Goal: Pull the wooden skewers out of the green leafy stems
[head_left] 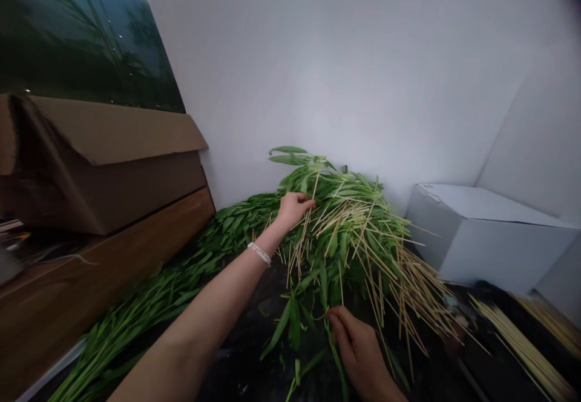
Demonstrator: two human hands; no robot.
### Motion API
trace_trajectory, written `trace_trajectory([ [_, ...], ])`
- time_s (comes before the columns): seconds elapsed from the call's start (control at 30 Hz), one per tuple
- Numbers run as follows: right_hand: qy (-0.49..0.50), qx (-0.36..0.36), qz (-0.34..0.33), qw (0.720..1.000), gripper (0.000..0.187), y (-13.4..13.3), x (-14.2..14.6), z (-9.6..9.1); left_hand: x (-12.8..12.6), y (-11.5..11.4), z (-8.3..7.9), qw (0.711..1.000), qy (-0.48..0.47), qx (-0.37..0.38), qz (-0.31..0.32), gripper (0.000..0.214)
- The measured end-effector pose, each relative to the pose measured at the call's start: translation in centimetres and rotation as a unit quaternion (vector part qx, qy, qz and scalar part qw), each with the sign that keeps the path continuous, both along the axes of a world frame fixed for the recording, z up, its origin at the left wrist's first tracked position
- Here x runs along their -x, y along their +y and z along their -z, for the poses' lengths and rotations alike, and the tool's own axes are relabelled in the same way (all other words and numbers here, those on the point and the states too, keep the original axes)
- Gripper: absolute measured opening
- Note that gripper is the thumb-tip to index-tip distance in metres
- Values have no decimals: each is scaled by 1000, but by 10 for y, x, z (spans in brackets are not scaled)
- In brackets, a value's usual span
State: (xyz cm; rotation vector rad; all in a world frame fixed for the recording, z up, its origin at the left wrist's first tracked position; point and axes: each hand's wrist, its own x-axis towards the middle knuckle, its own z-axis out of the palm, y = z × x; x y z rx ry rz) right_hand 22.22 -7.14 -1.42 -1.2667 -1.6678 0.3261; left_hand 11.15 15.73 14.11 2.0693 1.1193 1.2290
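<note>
My left hand (pixel 293 209), with a white beaded bracelet (pixel 259 253) on the wrist, reaches into the leafy heap. Its fingers are pinched on a thin wooden stick (pixel 316 185) that stands nearly upright. Lower and to the right, my right hand (pixel 358 347) is closed, thumb and forefinger pinching a leafy green stem (pixel 325 316) whose leaves hang downward. Behind both hands rises a pile of green leafy stems (pixel 349 187), with many thin sticks (pixel 408 275) poking out toward the front right.
More long-leaved stems (pixel 131 305) spread along the left side. An open cardboard box (pixel 131 178) rests on a wooden surface (pixel 136 257) at left. On the right stand a white box (pixel 503 238) and a bundle of thin sticks (pixel 521 341). A white wall (pixel 340 69) closes off the back.
</note>
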Motion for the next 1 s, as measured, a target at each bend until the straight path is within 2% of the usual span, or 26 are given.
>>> trace_trajectory([
  [0.13, -4, 2, -6, 1000, 28, 0, -1, 1, -29, 19, -4, 997, 68, -45, -3, 14],
  [0.3, -2, 10, -11, 1000, 27, 1, -1, 5, -53, 32, 5, 991, 103, -86, -14, 15],
  [0.43, -5, 19, -11, 1000, 27, 2, 0, 9, -55, 33, 11, 989, 110, -96, -8, 18],
  [0.53, -26, 24, -17, 999, 27, 1, 0, 10, -40, 23, 15, 991, 94, -95, -24, 24],
  [0.63, -46, 23, -22, 998, 25, -1, -1, 13, -11, -3, 29, 993, 79, -83, -39, 27],
  [0.8, -88, -10, -17, 996, 26, -3, -3, 23, 63, -62, 74, 995, 88, -34, -27, 17],
  [0.87, -102, -18, -12, 995, 25, -3, -4, 26, 102, -81, 89, 997, 78, 12, -11, 19],
  [0.9, -109, -22, -11, 994, 25, -3, -4, 26, 124, -89, 94, 996, 76, 31, -23, 23],
  [1.0, -127, -40, -15, 991, 25, -1, -6, 26, 202, -109, 97, 986, 80, 77, -124, 36],
])
